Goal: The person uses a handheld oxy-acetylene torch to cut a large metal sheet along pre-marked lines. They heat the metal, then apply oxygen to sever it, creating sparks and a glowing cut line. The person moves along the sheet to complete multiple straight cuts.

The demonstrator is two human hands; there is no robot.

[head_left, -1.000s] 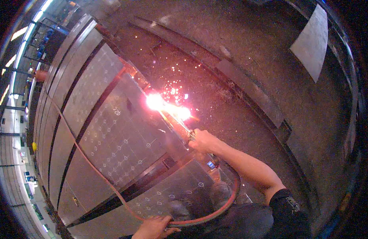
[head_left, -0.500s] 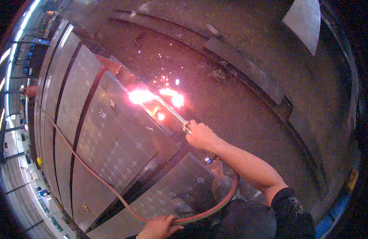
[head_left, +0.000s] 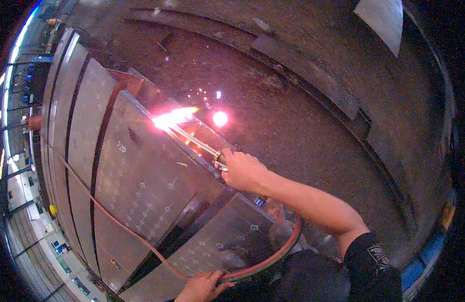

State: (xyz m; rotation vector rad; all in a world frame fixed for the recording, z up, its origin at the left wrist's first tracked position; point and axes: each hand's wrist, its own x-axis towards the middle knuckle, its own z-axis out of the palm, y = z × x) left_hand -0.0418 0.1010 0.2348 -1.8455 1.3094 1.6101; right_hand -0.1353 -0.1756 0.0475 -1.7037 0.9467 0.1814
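My right hand [head_left: 245, 171] is closed around the handle of a cutting torch [head_left: 198, 142], whose thin metal tubes point up and left. A white-pink flame [head_left: 174, 119] glares at the torch's far end, hiding the tip, right at the edge of a grey steel plate [head_left: 134, 173] marked with rows of chalk circles. At the bottom, my left hand [head_left: 201, 287] is wrapped round a red and green gas hose [head_left: 272, 263], which loops up beneath my right forearm. Glowing spots show below the plate's edge, and a few sparks fly beyond it.
More steel plates [head_left: 77, 100] lie to the left, separated by dark gaps. Beyond the flame stretches a dirty floor [head_left: 292, 126] with a long dark steel strip [head_left: 338, 95]. A pale metal sheet [head_left: 382, 22] lies at the far right. Hose [head_left: 106, 214] trails across the plates.
The torch and my right hand have shifted slightly left, and the flame now streams toward the right across the plate edge. Fewer sparks show. My left hand keeps its hold on the hose.
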